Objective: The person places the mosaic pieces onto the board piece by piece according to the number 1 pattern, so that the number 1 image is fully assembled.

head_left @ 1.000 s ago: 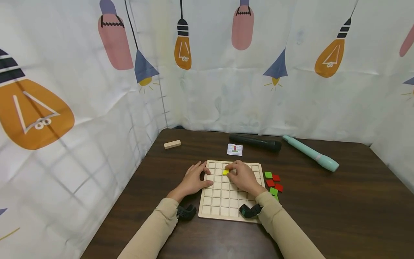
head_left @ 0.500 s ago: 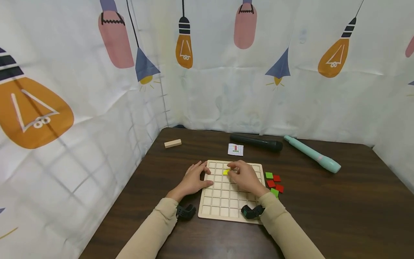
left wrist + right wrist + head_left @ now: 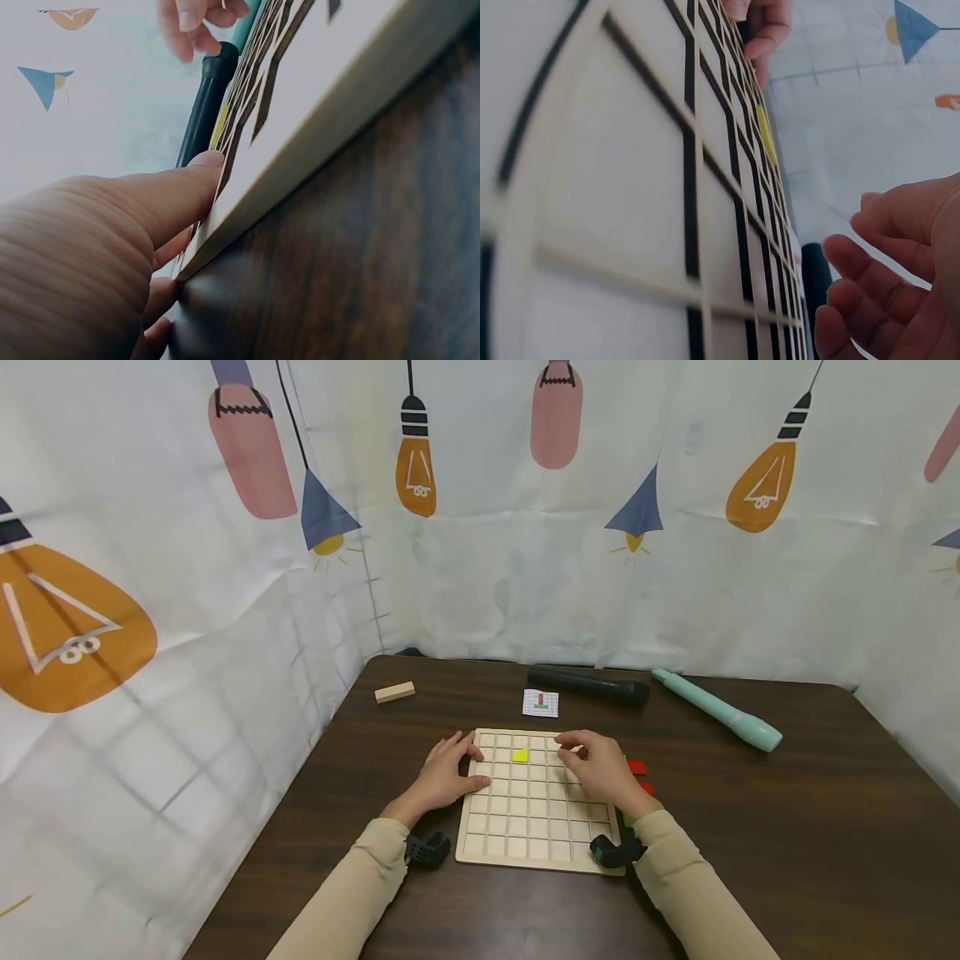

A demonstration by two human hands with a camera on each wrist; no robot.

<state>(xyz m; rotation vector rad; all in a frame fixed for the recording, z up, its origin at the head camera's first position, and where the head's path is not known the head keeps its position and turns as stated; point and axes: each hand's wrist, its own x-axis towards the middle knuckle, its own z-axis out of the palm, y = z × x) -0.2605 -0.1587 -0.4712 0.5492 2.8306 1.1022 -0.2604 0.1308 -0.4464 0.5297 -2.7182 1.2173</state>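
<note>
The left hand (image 3: 442, 774) rests flat-fingered on the wooden grid board's (image 3: 525, 835) left edge. The right hand (image 3: 603, 770), loosely curled and empty, hovers right of the yellow tile (image 3: 520, 755).

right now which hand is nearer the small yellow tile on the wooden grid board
Left, narrowly. The left hand rests on the wooden grid board's left edge, just left of the yellow tile; the right hand is over its right side, empty.

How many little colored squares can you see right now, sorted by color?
Yellow: 1, the yellow tile lying in the wooden grid board.
Red: 2, the red tiles showing beside the right hand.
Green: only slivers peek past that hand, so no sure count.
Total plainly seen: 3.
</note>
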